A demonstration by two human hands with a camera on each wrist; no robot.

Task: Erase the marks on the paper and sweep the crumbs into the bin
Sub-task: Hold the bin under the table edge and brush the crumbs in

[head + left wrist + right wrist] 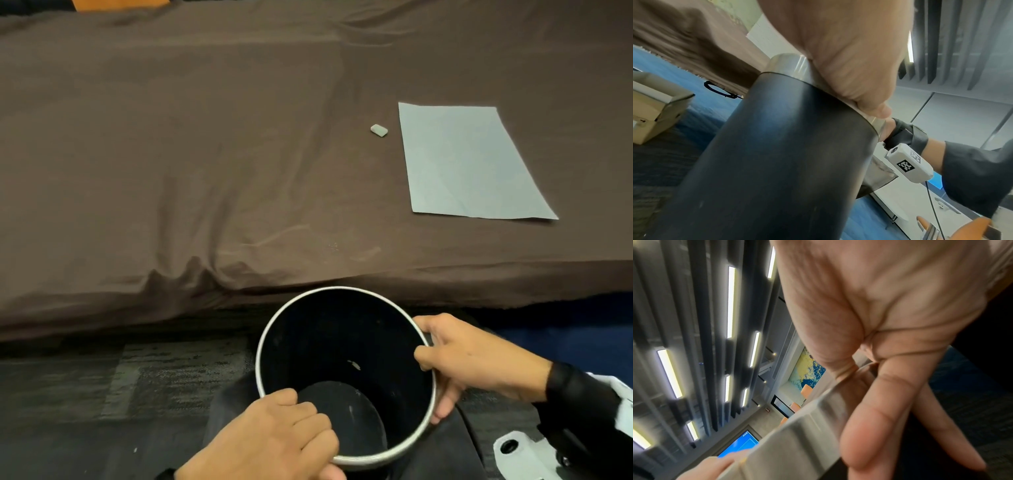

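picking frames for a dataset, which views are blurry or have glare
Head view: fairly sharp but dim, paper and eraser clear. Left wrist: cloth smeared, bin mildly soft. Right wrist: ceiling lights bloom, bin rim and right hand blurred.

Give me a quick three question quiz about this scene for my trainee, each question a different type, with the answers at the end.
1. True or false: the eraser lies on top of the paper.
2. Which hands have a grip on the bin? A) left only B) right only C) both
3. Fill in: the paper lies on a brown ____.

Key:
1. False; it lies beside the paper, on the cloth.
2. C; the left hand and right hand both hold the rim.
3. Cloth.
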